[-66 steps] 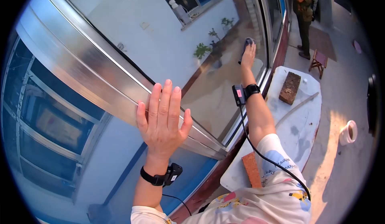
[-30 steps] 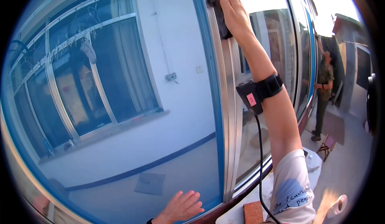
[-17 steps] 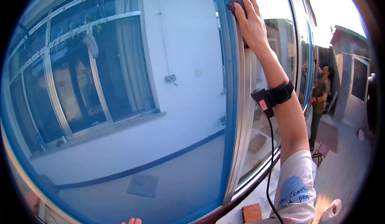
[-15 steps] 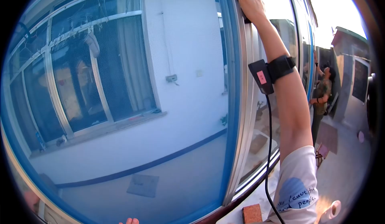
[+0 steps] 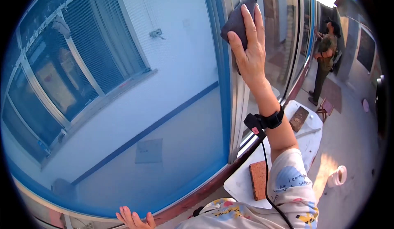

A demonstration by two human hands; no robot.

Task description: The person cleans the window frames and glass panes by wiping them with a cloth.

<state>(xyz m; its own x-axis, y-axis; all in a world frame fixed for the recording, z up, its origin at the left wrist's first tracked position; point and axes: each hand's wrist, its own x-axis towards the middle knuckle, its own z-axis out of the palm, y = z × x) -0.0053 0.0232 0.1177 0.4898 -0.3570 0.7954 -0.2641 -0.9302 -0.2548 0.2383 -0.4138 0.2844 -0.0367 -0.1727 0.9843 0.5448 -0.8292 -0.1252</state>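
Note:
My right hand (image 5: 251, 50) is stretched up and grips a dark grey folded cloth (image 5: 237, 24) against the metal window frame (image 5: 233, 118). The fingers lie over the cloth and the thumb spreads to the left. At the bottom edge my left hand (image 5: 134, 218) is partly in view, its fingers apart and holding nothing visible. It is close to the lower rail of the blue-framed window screen (image 5: 180, 147). On my right forearm sits a black strap with a small box (image 5: 264, 122), and a black cable runs down from it.
A white board (image 5: 242, 184) below my arm bears a red brick (image 5: 257, 180) and a second brick (image 5: 298, 118). Further right stand a paper-roll-like white bucket (image 5: 337, 177) and a folding stool (image 5: 325, 109). Another person (image 5: 326, 56) stands at the windows beyond.
My right hand and the cloth have moved down along the window frame. The view has tilted and shifted, bringing more of the board, bricks and my left hand into sight.

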